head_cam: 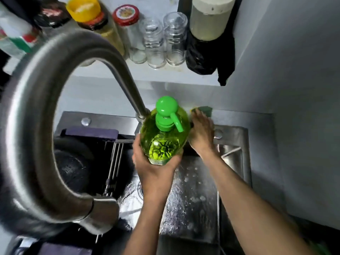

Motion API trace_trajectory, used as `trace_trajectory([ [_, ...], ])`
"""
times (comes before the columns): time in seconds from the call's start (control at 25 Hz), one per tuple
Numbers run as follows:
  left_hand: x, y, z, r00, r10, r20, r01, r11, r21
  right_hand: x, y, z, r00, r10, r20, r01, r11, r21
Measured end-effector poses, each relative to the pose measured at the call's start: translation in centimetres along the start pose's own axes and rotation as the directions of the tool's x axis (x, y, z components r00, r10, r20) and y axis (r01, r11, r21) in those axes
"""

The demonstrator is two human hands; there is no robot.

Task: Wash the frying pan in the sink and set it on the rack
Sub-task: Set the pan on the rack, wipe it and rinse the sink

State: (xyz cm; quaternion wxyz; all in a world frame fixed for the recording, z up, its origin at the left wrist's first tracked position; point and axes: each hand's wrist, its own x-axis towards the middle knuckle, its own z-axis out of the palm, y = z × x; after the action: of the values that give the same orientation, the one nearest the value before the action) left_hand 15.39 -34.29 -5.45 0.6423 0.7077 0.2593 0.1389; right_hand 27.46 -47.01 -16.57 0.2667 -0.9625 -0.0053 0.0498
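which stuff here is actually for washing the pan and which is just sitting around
For the job: soap bottle gripped by the left hand; sponge under the right hand; faucet; sink; dark pan.

Lying about: shelf jars, yellow-capped bottle, black bag.

Left hand (156,168) gripping; right hand (201,133) reaching forward.
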Motion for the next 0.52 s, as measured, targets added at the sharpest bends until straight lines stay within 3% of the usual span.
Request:
trace_trajectory([
  [0.08, 0.3, -0.3, -0.1, 0.999, -0.009, -0.043, 0.008, 1.0, -0.028, -0.1, -2.4, 0.5, 0.958, -0.162, 0.238, 0.124, 0.978, 0.168],
  [0.16, 0.2, -0.1, 0.3, 0.999, -0.015, -0.035, 0.012, 0.997, -0.075, 0.3, 0.8, -1.3, 0.924, -0.319, 0.211, 0.313, 0.948, 0.061],
  [0.2, 0.2, 0.2, 0.5, 1.0, -0.009, -0.024, 0.007, 0.996, -0.094, 0.4, 3.8, -2.8, 0.938, -0.316, 0.141, 0.32, 0.947, -0.008],
  [0.24, 0.2, 0.4, 0.7, 1.0, -0.009, -0.011, 0.008, 0.996, -0.094, -0.1, 6.4, -4.4, 0.98, -0.185, 0.067, 0.19, 0.978, -0.081],
  [0.32, 0.3, 0.8, 1.7, 0.999, -0.024, 0.033, 0.027, 0.996, -0.09, -2.3, 8.2, -5.5, 0.997, 0.066, -0.051, -0.072, 0.99, -0.122],
  [0.36, 0.5, 0.8, 2.5, 0.998, -0.017, 0.065, 0.023, 0.995, -0.093, -3.4, 7.4, -5.2, 0.995, 0.086, -0.053, -0.091, 0.99, -0.107],
  [0.48, 0.7, 1.0, 5.3, 0.978, 0.019, 0.208, -0.008, 0.999, -0.053, -4.1, 9.3, -5.0, 0.984, -0.177, 0.022, 0.178, 0.972, -0.156],
  [0.52, 1.0, 1.3, 6.2, 0.966, 0.037, 0.256, -0.028, 0.999, -0.039, -3.1, 11.5, -6.6, 0.991, -0.137, -0.001, 0.135, 0.975, -0.177],
])
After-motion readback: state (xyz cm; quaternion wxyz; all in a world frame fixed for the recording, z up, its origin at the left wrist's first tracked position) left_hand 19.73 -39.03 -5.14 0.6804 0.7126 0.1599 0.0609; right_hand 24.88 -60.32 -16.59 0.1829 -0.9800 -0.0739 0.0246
